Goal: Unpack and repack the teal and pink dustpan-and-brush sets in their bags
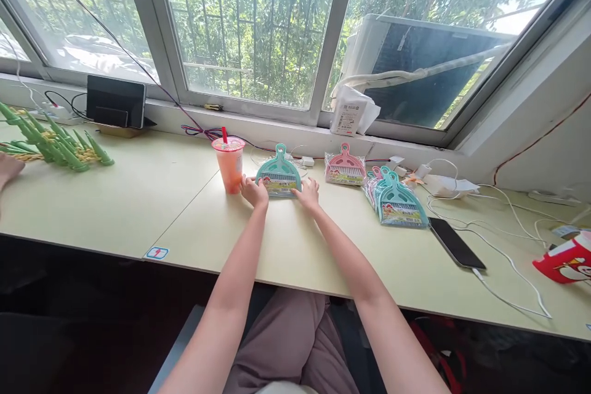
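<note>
Between my two hands a packaged teal mini dustpan and brush set (279, 173) stands on the table, its handle loop pointing up. My left hand (255, 191) grips its lower left edge, close beside a plastic cup of orange drink (229, 166) with a red straw. On the lower right edge, my right hand (308, 193) holds the same set. To the right stands a packaged pink dustpan set (345, 166). Further right, several more packaged sets lie overlapping, with a teal dustpan set (401, 200) on top.
A black phone (457, 243) on a white cable lies at right, near a red paper cup (566, 261). Loose cables cross that side. A tissue pack (348, 112) rests on the sill. At left are green spiky pieces (60, 141), a tablet (115, 101) and another person's hand (9, 169).
</note>
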A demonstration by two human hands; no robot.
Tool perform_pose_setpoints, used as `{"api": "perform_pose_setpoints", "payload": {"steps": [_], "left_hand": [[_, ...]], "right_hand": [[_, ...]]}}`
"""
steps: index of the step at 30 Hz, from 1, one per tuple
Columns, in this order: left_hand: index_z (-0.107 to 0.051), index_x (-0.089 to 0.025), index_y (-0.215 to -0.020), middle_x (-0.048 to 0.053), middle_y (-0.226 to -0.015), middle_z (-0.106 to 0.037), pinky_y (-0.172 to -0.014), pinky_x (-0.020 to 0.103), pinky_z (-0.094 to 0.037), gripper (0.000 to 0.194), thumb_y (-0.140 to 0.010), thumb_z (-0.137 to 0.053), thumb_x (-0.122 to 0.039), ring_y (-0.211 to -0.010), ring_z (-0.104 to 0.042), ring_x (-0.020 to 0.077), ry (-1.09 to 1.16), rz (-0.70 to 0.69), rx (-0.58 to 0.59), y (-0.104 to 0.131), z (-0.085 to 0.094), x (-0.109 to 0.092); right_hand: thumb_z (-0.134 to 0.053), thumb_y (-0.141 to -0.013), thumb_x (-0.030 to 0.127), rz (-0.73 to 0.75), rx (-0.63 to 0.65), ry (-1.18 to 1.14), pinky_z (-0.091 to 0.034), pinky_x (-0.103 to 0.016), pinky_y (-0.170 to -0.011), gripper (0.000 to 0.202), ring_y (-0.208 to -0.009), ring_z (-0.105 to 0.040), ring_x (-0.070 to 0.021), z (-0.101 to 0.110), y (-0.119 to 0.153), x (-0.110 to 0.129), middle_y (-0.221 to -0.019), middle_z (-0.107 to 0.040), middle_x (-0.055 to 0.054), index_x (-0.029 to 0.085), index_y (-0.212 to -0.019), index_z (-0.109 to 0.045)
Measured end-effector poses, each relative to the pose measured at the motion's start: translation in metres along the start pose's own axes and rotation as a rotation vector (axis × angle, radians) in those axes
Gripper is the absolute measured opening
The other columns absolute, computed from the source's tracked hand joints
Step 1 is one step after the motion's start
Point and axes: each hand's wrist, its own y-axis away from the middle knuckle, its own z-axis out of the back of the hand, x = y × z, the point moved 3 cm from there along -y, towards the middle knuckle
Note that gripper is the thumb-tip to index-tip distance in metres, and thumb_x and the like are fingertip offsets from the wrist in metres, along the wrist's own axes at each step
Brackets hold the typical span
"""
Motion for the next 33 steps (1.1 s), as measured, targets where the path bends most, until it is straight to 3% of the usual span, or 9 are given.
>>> {"api": "perform_pose_setpoints", "payload": {"steps": [5, 10, 13, 16, 22, 24, 27, 29, 33], "left_hand": [[-0.055, -0.015, -0.120, 0.022, -0.147, -0.046, -0.112, 0.053, -0.035, 0.033, -0.087, -0.054, -0.010, -0.138, -0.042, 0.0335, -0.040, -0.021, -0.012, 0.000, -0.009, 0.003], [-0.048, -0.018, -0.134, 0.019, -0.152, -0.037, -0.114, 0.052, -0.031, 0.041, -0.094, -0.047, -0.018, -0.141, -0.036, 0.0326, -0.127, -0.396, -0.095, 0.016, -0.003, -0.023], [-0.060, -0.019, -0.114, 0.016, -0.129, -0.056, -0.101, 0.041, -0.044, 0.026, -0.098, -0.041, -0.025, -0.119, -0.056, 0.0282, -0.140, -0.539, 0.131, 0.028, -0.014, -0.036], [-0.063, -0.019, -0.092, 0.013, -0.106, -0.063, -0.090, 0.036, -0.048, 0.024, -0.098, -0.041, -0.026, -0.103, -0.061, 0.0258, -0.168, -0.555, 0.405, 0.033, -0.034, -0.034], [-0.061, -0.021, -0.081, 0.013, -0.110, -0.061, -0.099, 0.044, -0.041, 0.014, -0.092, -0.054, -0.026, -0.112, -0.055, 0.0305, -0.199, -0.441, 0.553, 0.021, -0.054, -0.015], [-0.062, -0.021, -0.083, 0.012, -0.113, -0.060, -0.101, 0.046, -0.039, 0.008, -0.089, -0.057, -0.025, -0.115, -0.053, 0.0316, -0.209, -0.443, 0.559, 0.020, -0.055, -0.013], [-0.062, -0.022, -0.085, 0.011, -0.115, -0.059, -0.102, 0.048, -0.037, 0.006, -0.088, -0.057, -0.024, -0.117, -0.051, 0.0324, -0.220, -0.443, 0.556, 0.020, -0.055, -0.014], [-0.062, -0.022, -0.085, 0.012, -0.115, -0.059, -0.101, 0.048, -0.038, 0.007, -0.088, -0.056, -0.023, -0.115, -0.052, 0.0325, -0.228, -0.449, 0.558, 0.021, -0.055, -0.015], [-0.062, -0.022, -0.085, 0.012, -0.112, -0.060, -0.100, 0.048, -0.039, 0.007, -0.088, -0.055, -0.023, -0.113, -0.052, 0.0329, -0.247, -0.458, 0.539, 0.020, -0.058, -0.017]], "right_hand": [[-0.059, -0.093, 0.043, 0.042, 0.060, -0.007, -0.033, -0.043, -0.114, 0.059, -0.146, -0.026, -0.0265, -0.013, -0.013, -0.005, -0.158, -0.033, -0.008, 0.028, -0.147, -0.042], [-0.051, -0.096, 0.036, 0.040, 0.066, -0.053, -0.030, -0.041, -0.115, 0.056, -0.139, -0.038, -0.0239, -0.022, -0.017, 0.002, -0.148, -0.049, -0.006, 0.027, -0.150, -0.037], [-0.049, -0.096, 0.036, 0.032, 0.054, -0.062, -0.028, -0.040, -0.116, 0.056, -0.136, -0.044, -0.0237, -0.024, -0.017, 0.000, -0.145, -0.053, -0.006, 0.027, -0.150, -0.036], [-0.048, -0.096, 0.037, 0.033, 0.050, -0.045, -0.029, -0.040, -0.115, 0.056, -0.133, -0.047, -0.0239, -0.025, -0.017, -0.003, -0.144, -0.054, -0.005, 0.028, -0.150, -0.036], [-0.048, -0.098, 0.038, 0.073, 0.059, -0.079, -0.033, -0.038, -0.112, 0.052, -0.128, -0.053, -0.0228, -0.029, -0.021, -0.006, -0.137, -0.060, -0.005, 0.027, -0.148, -0.039], [-0.038, -0.102, 0.039, 0.071, 0.014, -0.131, -0.036, -0.036, -0.109, 0.049, -0.126, -0.054, -0.0211, -0.023, -0.027, -0.012, -0.136, -0.061, -0.006, 0.026, -0.149, -0.038], [-0.024, -0.104, 0.037, 0.018, -0.230, -0.083, -0.035, -0.037, -0.109, 0.052, -0.134, -0.045, -0.0216, 0.004, -0.042, -0.039, -0.146, -0.050, -0.014, 0.019, -0.152, -0.033], [-0.032, -0.102, 0.039, -0.056, -0.374, 0.082, -0.029, -0.044, -0.113, 0.055, -0.143, -0.031, -0.0256, 0.026, -0.052, -0.066, -0.155, -0.036, -0.017, 0.018, -0.153, -0.031], [-0.064, -0.089, 0.042, 0.009, -0.253, 0.334, -0.013, -0.058, -0.117, 0.083, -0.149, -0.015, -0.0307, 0.046, -0.073, -0.107, -0.160, -0.025, -0.016, 0.018, -0.156, -0.022]]}}
